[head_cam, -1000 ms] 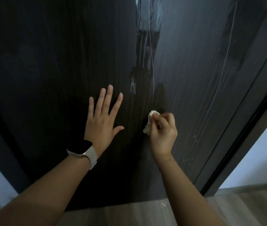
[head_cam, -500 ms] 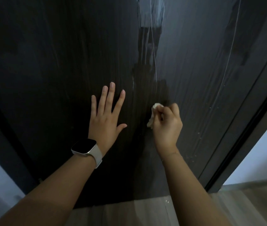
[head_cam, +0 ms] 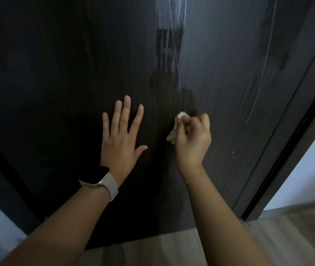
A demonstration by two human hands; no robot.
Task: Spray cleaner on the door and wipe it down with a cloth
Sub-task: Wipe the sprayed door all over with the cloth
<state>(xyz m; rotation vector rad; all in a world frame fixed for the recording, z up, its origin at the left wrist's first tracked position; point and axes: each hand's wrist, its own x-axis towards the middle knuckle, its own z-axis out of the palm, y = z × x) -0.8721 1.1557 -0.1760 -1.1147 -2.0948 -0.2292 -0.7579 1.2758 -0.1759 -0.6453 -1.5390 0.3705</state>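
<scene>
While the left hand (head_cam: 119,148) lies flat, fingers straight, on the dark wood-grain door (head_cam: 56,73), the right hand (head_cam: 193,143) at its 3 o'clock grips a crumpled cream cloth (head_cam: 174,131) against it.

Pale wood-grain floor (head_cam: 152,252) carries the dark door's (head_cam: 56,73) bottom edge.

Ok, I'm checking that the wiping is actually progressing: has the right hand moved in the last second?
Yes. The right hand, gripping the cloth, has slid a little way up the door, farther from its bottom edge.
</scene>
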